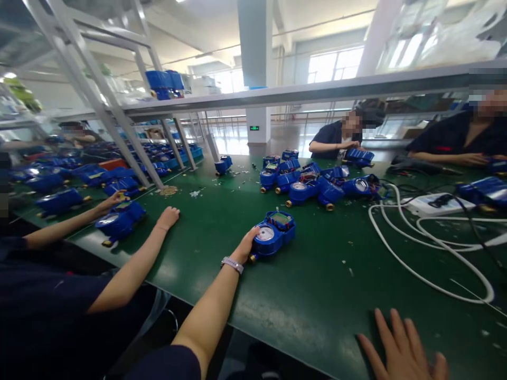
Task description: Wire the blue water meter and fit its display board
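Observation:
My left hand [246,245], with a watch on its wrist, grips the near left side of a blue water meter [273,240]. The meter rests on the green table [301,301], with its round dial facing up and a circuit board showing in its uncovered box. Brass shows at its near end. At the lower right, my right hand [404,348] lies on the table with fingers spread, holding nothing. Beyond the held meter sits a cluster of similar blue water meters [304,190], some with wires showing.
White cables [431,287] loop on the right beside a power strip [439,203]. On the left, a co-worker's hand [168,217] rests near another meter [121,221]. Metal posts [122,134] carry an overhead shelf [301,95]. Two people sit opposite; scraps lie scattered.

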`<action>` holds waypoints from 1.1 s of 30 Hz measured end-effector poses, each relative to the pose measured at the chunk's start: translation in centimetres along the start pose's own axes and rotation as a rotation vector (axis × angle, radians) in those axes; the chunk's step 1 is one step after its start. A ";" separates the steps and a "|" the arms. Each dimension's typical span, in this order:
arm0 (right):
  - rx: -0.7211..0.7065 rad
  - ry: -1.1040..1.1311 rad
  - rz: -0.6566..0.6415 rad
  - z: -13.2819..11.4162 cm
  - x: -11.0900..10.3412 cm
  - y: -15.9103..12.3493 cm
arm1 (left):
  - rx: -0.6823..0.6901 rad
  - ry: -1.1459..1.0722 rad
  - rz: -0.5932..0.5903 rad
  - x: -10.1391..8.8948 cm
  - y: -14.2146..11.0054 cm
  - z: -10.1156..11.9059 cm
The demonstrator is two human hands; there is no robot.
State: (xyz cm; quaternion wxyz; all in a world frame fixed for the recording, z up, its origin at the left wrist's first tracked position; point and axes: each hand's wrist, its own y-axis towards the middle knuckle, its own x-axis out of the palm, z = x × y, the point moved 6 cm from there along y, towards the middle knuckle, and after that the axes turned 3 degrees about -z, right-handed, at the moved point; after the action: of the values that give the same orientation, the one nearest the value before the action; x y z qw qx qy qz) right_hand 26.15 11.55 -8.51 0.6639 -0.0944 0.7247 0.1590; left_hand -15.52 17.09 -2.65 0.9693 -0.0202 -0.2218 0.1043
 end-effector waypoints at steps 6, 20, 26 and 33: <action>0.080 -0.065 0.085 -2.1 -1.7 -0.1 | -0.054 0.002 -0.061 1.3 -1.1 -0.3; -0.035 -0.015 -0.156 -4.2 -2.1 9.6 | -0.059 0.017 -0.128 0.8 -0.8 -0.9; 0.001 0.039 -0.130 -6.0 -2.3 17.1 | -0.025 0.029 -0.133 0.7 -0.7 -0.8; -0.134 0.064 -0.175 -8.1 -2.2 17.5 | -0.036 0.034 -0.175 1.0 -0.6 -0.7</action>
State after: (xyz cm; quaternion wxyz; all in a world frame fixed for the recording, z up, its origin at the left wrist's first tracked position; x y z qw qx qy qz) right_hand 12.79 24.80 -3.97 0.6441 -0.2065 0.7221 0.1456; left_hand -14.27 16.75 -2.79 0.9777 -0.0199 -0.2083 0.0149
